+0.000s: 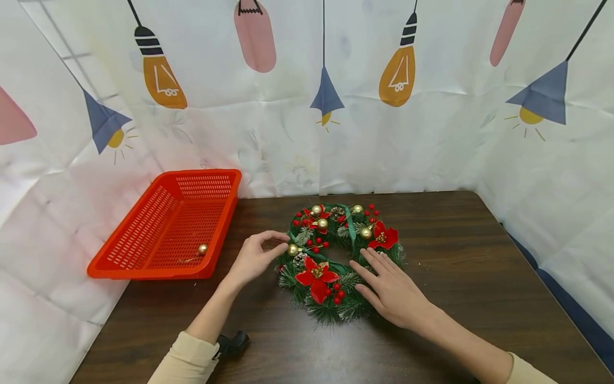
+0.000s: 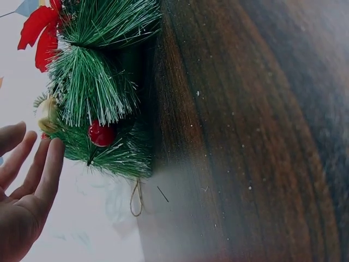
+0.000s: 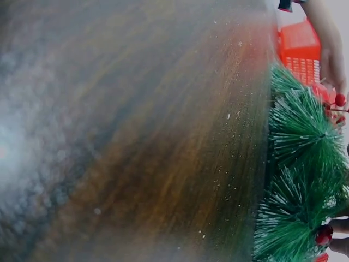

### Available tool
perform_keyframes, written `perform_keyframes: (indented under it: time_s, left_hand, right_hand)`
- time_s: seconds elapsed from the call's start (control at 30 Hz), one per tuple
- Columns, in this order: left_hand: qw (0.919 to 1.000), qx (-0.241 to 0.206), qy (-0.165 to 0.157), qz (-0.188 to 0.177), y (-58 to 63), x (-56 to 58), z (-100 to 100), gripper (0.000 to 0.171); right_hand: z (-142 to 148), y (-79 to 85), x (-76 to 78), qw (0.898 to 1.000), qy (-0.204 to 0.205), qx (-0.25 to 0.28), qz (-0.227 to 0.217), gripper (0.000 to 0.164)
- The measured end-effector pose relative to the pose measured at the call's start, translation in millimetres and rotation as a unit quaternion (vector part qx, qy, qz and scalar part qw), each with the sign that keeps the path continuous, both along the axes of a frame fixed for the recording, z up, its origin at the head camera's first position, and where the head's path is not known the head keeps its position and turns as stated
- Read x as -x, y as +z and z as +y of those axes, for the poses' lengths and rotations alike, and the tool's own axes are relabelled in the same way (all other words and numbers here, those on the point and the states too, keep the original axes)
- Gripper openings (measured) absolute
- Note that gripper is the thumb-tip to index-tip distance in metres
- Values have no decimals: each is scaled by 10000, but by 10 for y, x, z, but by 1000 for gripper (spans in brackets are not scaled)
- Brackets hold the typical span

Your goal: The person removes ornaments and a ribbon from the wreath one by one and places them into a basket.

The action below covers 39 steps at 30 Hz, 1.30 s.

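A green pine wreath point(image 1: 345, 306) lies on the table, dressed with red poinsettias point(image 1: 318, 277), red berries, pinecones, gold baubles and a green ribbon point(image 1: 352, 229). My left hand point(image 1: 256, 257) is at the wreath's left side, thumb and fingers apart, fingertips beside a gold bauble point(image 1: 293, 249). In the left wrist view its fingers point(image 2: 50, 172) extend loosely near that bauble point(image 2: 47, 114); whether they touch it I cannot tell. My right hand point(image 1: 394, 290) spreads its fingers over the wreath's right side. The right wrist view shows only part of its fingers, beside a red berry point(image 3: 324, 234).
A red plastic basket point(image 1: 139, 224) stands to the left on the dark wooden table point(image 1: 455, 250), with one gold bauble point(image 1: 202, 249) on a wire inside. A black object point(image 1: 234, 344) shows beside the left forearm. A patterned white curtain point(image 1: 288, 138) hangs behind the table.
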<state>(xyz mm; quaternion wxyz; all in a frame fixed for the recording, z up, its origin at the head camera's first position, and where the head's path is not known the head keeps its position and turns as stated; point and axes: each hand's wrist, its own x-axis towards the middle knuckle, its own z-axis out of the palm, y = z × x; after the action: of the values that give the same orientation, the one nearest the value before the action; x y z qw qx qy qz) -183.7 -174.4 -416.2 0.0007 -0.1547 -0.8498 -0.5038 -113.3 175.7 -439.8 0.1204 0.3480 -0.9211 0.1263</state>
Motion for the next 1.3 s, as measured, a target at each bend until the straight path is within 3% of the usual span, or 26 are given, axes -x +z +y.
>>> perform_keyframes:
  time_s: [0.57,0.83,1.1,1.3]
  left_hand:
    - [9980,-366,-479,-165,-79,5,67,28]
    - [9986,-356,-386,67,-108,-5,126,31]
    - [9991,-297,-192,253,-5,-91,185,28]
    - [9986,-408,-218,262,-46,-55,148,24]
  right_hand:
    - [9,-46,10,9999,-152,-1,3,50]
    - [10,-61,15,9998,-208,-29,-11,44]
    - [13,-72,26,9998,-139,43,163,41]
    - [7,-76,26,9996,-123,61,263,41]
